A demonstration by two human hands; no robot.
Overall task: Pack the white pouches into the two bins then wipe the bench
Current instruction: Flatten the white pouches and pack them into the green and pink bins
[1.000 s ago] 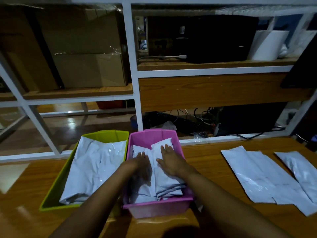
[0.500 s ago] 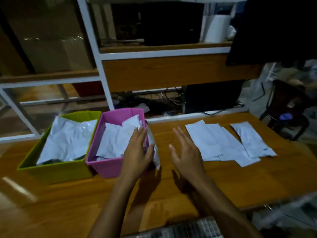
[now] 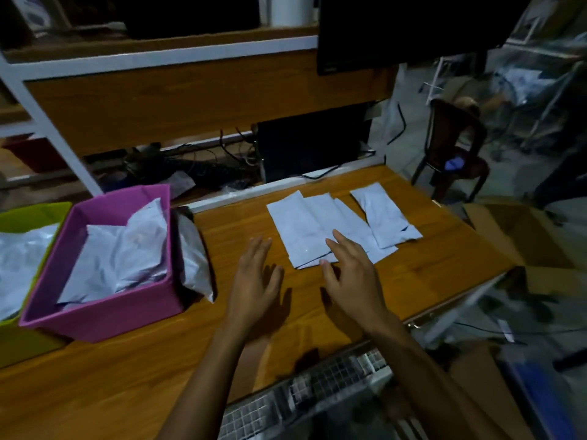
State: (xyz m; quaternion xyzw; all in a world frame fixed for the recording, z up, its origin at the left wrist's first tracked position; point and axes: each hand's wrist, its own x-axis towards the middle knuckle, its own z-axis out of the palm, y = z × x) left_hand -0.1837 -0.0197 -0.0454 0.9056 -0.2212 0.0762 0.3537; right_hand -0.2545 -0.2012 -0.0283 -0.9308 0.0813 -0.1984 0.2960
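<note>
On wood bench (image 3: pixel 111 382), L hand (image 3: pixel 254 281) fingers straight, empty, R hand (image 3: pixel 352 277) fingers straight over white pouches (image 3: pixel 301 230), empty

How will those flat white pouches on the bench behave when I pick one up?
Probably floppy: the flat pouches lie thin, and those in the pink bin are crumpled. Likely light. Their sheen suggests they may slide when the right hand pushes.

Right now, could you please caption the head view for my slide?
Open left hand and right hand hover at flat white pouches on the bench; pink bin holds several.
</note>
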